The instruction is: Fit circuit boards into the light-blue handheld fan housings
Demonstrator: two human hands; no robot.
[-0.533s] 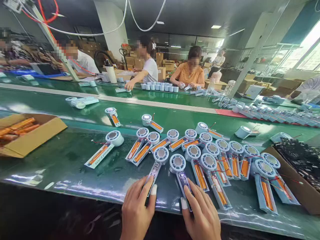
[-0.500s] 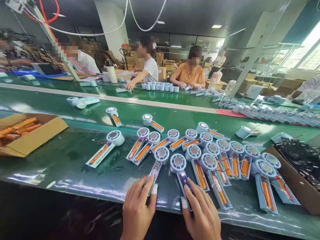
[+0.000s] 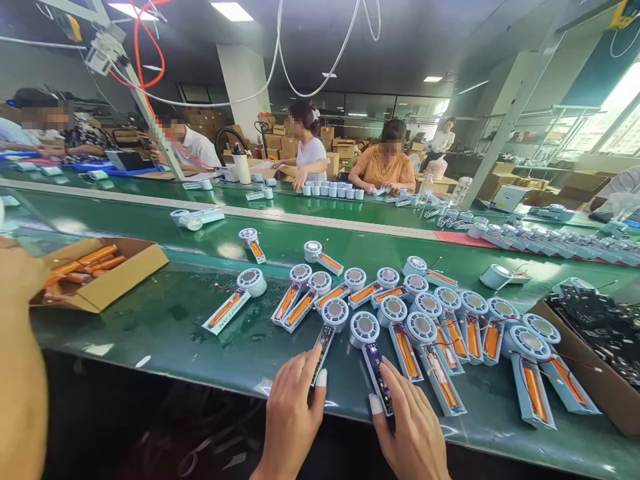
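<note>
Workshop, head camera: stacked cartons filled the background, and a co-worker in orange sat across the long green counter.
Left fan: lay near the counter's front edge, round head pointing away and dark board facing up; that direction probably put the handle closest to the fingers.
Left hand: loosely gripped the handle's near end, index finger over the board and white-tipped thumb beside it, seemingly to steady it.
Right fan: lay just beside its twin, slanted the other way, a bright spot showing on its board.
Right hand: gripped this handle lightly, thumb on its left, fingers on its right.
Pose: both hands came up from below, palms down, backs visible, mirroring each other.
Other fans: spread behind and to the right, most with orange batteries exposed, perhaps turned open side up for easy access.
Boxes: a battery box sat left, near a co-worker's blurred arm; a box of black parts sat right, both probably placed within reach.
</note>
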